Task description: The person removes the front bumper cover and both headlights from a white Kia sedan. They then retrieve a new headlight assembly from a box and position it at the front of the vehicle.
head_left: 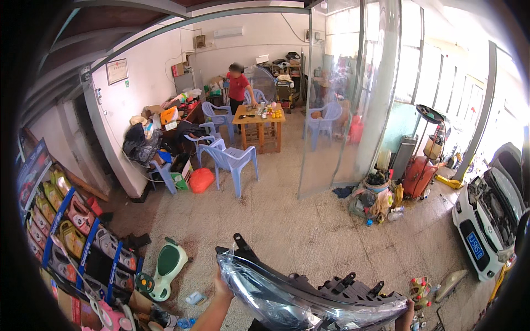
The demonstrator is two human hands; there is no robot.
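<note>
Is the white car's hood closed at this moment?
No. The white car at the right edge has its hood raised, and the engine bay under it is exposed.

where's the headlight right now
In the head view, the headlight is at bottom centre, held between the left hand and right hand, above the concrete floor, left of the white car.

Framed certificate [117,70] on white wall, colourful oil jugs [72,238] racked at left, possibly cardboard boxes [178,69]
</note>
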